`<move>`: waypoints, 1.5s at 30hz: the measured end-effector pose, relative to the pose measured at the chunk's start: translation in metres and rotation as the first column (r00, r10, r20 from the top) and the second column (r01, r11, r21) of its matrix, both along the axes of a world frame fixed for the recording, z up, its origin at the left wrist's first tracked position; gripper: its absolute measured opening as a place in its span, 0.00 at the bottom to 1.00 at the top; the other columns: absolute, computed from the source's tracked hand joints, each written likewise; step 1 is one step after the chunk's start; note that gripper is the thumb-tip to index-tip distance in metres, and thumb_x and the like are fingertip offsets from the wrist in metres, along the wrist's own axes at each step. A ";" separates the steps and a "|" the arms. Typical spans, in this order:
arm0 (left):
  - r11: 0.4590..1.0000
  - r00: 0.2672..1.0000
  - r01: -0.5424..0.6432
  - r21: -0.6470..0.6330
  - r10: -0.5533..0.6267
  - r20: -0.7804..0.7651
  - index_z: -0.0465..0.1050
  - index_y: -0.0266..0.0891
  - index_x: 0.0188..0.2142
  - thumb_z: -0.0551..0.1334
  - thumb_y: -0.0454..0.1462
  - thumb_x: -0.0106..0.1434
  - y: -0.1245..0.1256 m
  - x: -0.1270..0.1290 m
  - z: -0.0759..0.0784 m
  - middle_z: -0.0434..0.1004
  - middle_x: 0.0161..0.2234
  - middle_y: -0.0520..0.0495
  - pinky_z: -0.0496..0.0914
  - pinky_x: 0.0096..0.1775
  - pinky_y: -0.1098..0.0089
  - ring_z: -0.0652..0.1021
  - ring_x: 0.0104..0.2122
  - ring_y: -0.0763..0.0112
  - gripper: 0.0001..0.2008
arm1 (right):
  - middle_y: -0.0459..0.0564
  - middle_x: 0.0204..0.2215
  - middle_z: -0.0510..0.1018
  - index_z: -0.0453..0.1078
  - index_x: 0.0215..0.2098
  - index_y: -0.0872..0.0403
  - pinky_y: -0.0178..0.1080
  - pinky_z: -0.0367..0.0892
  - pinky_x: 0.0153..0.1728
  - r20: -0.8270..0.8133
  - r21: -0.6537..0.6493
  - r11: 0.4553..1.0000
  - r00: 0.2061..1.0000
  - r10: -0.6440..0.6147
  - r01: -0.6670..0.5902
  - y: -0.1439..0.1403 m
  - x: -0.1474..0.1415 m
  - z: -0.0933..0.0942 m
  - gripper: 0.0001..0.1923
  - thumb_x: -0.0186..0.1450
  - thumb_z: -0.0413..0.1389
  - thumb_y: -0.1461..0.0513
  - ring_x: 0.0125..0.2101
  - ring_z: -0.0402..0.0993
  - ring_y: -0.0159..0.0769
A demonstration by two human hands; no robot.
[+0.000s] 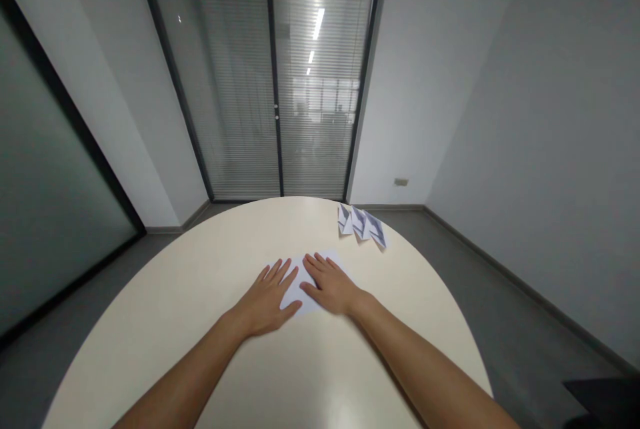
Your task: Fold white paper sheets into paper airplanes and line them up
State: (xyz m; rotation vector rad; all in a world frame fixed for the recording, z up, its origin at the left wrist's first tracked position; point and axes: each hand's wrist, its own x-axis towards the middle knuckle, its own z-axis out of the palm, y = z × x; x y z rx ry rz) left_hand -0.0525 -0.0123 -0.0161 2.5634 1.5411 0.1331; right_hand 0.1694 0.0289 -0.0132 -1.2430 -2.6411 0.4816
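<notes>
A: Obs., L to R. Left hand (267, 301) lies flat, palm down, fingers spread, on the round cream table (165, 322); thumb and index side overlap the left edge of the white paper sheet (299, 284). Not gripping, just pressing.

B: And the right?

A: Right hand (331, 285) also flat and open, palm down, covering the sheet's right part. Nothing pinched in either hand.

B: Where's the sheet rel. to the hands?

A: Directly beneath and between them, near table centre. A bare wedge of paper shows between the two thumbs. Long axis: can't tell, too much is covered. Right hand sits more fully on it; left is half on the tabletop.

B: Anything else?

A: Row of three folded paper pieces (361, 223) w/ dark print, far right near the table edge, well apart from the hands, nearer the right one.
</notes>
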 end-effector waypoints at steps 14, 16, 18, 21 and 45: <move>0.880 0.894 -0.402 0.253 0.437 -0.099 0.57 0.27 0.66 0.47 0.47 0.72 0.006 -0.013 -0.017 0.54 0.68 0.30 0.48 0.66 0.46 0.56 0.68 0.45 0.31 | 0.60 0.71 0.45 0.46 0.71 0.65 0.54 0.38 0.67 0.090 0.048 0.952 0.948 -0.306 0.303 0.006 0.006 -0.014 0.39 0.72 0.39 0.46 0.70 0.35 0.55; 0.898 0.930 -0.338 0.281 0.365 -0.048 0.58 0.29 0.66 0.46 0.45 0.72 0.002 -0.006 -0.012 0.54 0.68 0.33 0.48 0.66 0.49 0.56 0.68 0.50 0.29 | 0.62 0.71 0.46 0.46 0.71 0.66 0.55 0.38 0.67 0.085 0.069 0.941 0.938 -0.335 0.330 0.004 0.001 -0.014 0.40 0.72 0.39 0.47 0.70 0.35 0.56; 0.946 0.974 -0.221 0.236 0.225 0.008 0.57 0.35 0.67 0.45 0.46 0.73 -0.002 0.002 -0.010 0.52 0.69 0.38 0.50 0.67 0.52 0.55 0.69 0.54 0.29 | 0.62 0.71 0.46 0.47 0.71 0.66 0.55 0.37 0.67 0.067 0.093 0.937 0.936 -0.344 0.338 0.003 -0.004 -0.013 0.39 0.72 0.40 0.47 0.70 0.34 0.55; 0.988 0.994 -0.099 0.118 0.093 0.051 0.54 0.44 0.69 0.45 0.51 0.73 -0.006 0.009 -0.011 0.50 0.70 0.44 0.52 0.66 0.51 0.54 0.69 0.56 0.29 | 0.59 0.71 0.47 0.49 0.71 0.62 0.55 0.37 0.67 0.039 0.095 0.954 0.956 -0.289 0.285 0.002 -0.007 -0.011 0.36 0.73 0.40 0.48 0.71 0.35 0.53; 0.975 0.982 -0.189 0.119 0.187 0.023 0.56 0.44 0.68 0.44 0.52 0.72 -0.002 0.018 -0.023 0.50 0.70 0.43 0.51 0.65 0.48 0.54 0.69 0.52 0.30 | 0.57 0.71 0.46 0.48 0.72 0.56 0.59 0.36 0.66 0.049 0.020 0.974 0.973 -0.226 0.225 0.001 0.000 -0.011 0.36 0.72 0.41 0.46 0.70 0.37 0.52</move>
